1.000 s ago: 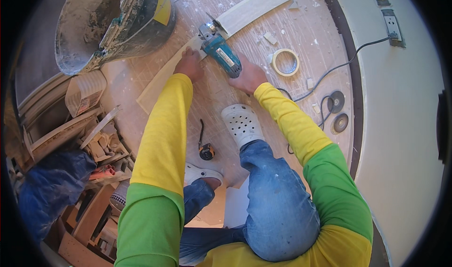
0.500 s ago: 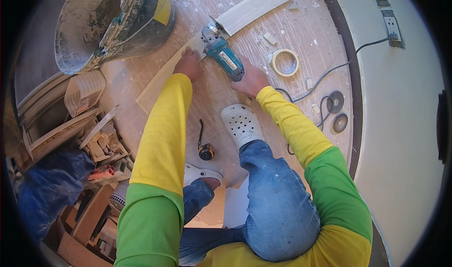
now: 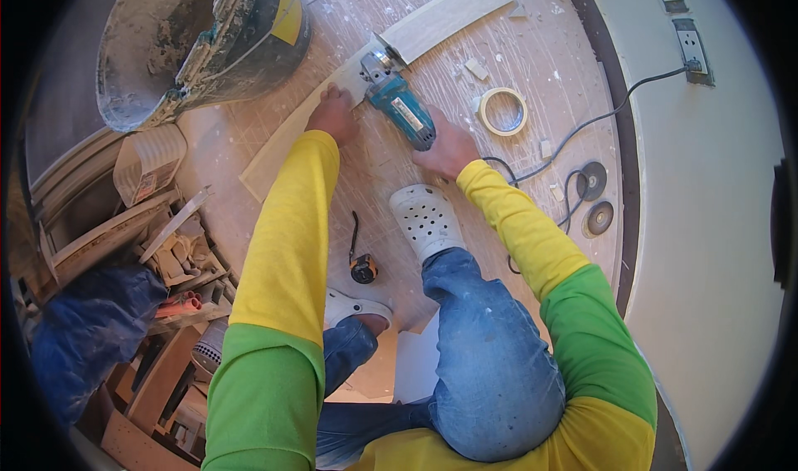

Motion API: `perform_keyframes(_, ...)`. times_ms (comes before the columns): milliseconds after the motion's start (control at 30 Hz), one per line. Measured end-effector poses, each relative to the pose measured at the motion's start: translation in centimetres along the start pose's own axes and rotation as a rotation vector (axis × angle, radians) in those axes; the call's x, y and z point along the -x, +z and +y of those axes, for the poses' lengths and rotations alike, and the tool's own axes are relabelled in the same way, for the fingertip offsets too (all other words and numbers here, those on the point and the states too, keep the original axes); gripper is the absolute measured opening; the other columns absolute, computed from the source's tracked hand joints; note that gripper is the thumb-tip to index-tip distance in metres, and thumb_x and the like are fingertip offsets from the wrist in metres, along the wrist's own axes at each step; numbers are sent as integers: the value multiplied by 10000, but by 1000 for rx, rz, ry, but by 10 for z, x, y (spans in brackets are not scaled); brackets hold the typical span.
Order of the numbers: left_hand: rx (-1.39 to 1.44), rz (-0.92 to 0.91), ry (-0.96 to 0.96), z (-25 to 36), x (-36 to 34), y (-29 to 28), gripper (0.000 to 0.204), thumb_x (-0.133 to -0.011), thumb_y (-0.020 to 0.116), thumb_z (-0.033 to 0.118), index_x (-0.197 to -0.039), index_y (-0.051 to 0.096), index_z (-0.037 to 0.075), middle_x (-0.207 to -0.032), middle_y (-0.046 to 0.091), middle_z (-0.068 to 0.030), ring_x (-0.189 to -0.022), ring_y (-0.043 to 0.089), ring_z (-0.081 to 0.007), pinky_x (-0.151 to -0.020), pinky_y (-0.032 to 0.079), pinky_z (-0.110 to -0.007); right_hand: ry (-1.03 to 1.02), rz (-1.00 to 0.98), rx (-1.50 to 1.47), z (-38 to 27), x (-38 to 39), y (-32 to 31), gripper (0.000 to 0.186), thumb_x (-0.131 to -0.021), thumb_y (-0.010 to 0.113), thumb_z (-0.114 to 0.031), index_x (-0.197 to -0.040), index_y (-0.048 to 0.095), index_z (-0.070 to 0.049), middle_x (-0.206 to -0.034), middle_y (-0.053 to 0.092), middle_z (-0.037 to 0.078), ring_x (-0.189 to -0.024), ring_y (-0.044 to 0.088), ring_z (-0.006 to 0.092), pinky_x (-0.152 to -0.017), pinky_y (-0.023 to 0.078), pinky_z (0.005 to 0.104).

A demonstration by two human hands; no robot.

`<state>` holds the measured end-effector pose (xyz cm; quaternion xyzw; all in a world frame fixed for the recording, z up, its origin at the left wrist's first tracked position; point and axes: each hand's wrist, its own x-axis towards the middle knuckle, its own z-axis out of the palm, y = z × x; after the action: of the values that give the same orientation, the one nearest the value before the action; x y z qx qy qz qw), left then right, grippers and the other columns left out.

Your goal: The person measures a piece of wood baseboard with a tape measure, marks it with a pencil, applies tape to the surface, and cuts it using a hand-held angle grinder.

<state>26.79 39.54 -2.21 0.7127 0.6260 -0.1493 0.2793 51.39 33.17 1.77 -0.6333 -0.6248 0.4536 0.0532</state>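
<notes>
An angle grinder [image 3: 401,109], teal with a silver head, is in my right hand [image 3: 447,144], whose fingers wrap round the rear of its body. Its disc [image 3: 389,49] stands on edge across a long pale plank [image 3: 449,19] lying slantwise on the floor. My left hand [image 3: 334,115] holds the plank down on the near-left side of the grinder, with the fingers bent and partly hidden. To the right of the grinder lies a roll of masking tape [image 3: 523,120]. A small offcut [image 3: 476,69] rests between the plank and the tape.
At the far left a mortar-caked bucket [image 3: 274,64] lies tilted. The grinder's cord [image 3: 573,132] runs to a wall socket [image 3: 692,51] at right. Two grinding discs [image 3: 598,218] lie near the wall. A tape measure [image 3: 363,268] sits by my shoes; wood scraps [image 3: 184,251] pile up at left.
The grinder and my right hand have shifted slightly to the right and toward me. My left hand and the plank have stayed in place.
</notes>
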Motion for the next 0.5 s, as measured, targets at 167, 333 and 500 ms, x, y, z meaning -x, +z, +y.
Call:
perform_keyframes(167,3,-6,-15,1,1,-2,682,-775,701,180,-1375,422,14,-1538,255,-254,-1385,342,-425,-1097,390,-426,-10,23,-17,0,5,1,801,-685,724,-309,-1399,402,-144,-1087,650,253,-981,632,437,-869,508,475)
perform_keyframes(333,2,-9,-17,4,2,-4,684,-780,697,184,-1381,419,13,-1537,260,-254,-1386,342,-423,-1100,386,-424,-13,33,-38,4,7,1,796,-677,726,-288,-1393,409,-144,-1063,651,261,-976,632,440,-869,508,470)
perform_keyframes(500,8,-10,-19,0,2,-4,683,-776,694,181,-1379,421,14,-1537,260,-257,-1387,339,-427,-1104,381,-424,-9,49,-23,6,8,4,789,-675,730,-289,-1383,416,-137,-1042,653,260,-954,632,450,-850,514,483)
